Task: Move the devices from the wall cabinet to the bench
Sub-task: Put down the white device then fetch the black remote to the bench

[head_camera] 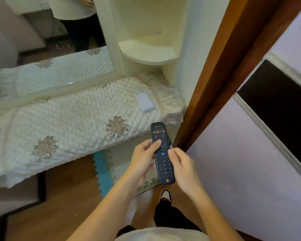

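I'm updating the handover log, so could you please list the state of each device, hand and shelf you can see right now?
Remote control: held in the air in front of the bench, buttons up, not yet set down.
Left hand: closed on the remote's left side, thumb on the buttons.
Right hand: fingers gripping the remote's right edge.
White device: lying flat on the quilted bench, untouched.
Corner shelf: nothing visible on it.
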Demonstrator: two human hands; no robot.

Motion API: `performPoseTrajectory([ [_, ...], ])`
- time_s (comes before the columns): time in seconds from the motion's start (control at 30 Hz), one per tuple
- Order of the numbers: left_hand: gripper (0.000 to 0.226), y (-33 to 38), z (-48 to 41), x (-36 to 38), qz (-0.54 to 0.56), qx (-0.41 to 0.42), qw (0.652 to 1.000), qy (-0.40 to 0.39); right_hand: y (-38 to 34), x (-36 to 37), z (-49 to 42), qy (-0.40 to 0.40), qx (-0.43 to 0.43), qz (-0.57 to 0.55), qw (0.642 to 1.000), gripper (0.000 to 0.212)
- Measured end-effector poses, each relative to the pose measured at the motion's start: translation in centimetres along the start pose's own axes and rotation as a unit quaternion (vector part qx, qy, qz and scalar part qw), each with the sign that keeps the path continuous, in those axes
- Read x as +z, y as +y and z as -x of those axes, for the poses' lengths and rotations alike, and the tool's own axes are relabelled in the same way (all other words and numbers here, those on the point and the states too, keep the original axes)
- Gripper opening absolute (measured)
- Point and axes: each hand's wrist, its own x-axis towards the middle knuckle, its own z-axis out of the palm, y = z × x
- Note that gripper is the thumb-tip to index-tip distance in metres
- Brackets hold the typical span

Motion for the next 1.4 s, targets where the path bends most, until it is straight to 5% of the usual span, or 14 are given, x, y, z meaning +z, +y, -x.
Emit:
performPoseTrajectory([
  [0.47,0.025,3.8,-10.8,-1.9,0.117,-0.004,0.983,0.141,-1.9,0.1,-15.2,-0.132,-0.038,0.119,0.983,0.025],
  [0.77,0.02,2.5,-16.2,-7.4,0.129,-0.02,0.98,0.151,-0.7,6.1,-20.9,-0.171,-0.03,0.161,0.972,0.029],
  [1.13,0.027,2.2,-27.0,-14.1,0.08,-0.038,0.981,0.173,0.8,13.7,-30.1,-0.182,0.047,0.157,0.97,0.033],
  [1.4,0.033,3.1,-33.0,-17.0,-0.11,-0.002,0.972,0.209,1.4,16.2,-35.0,-0.148,0.02,0.2,0.968,0.033],
])
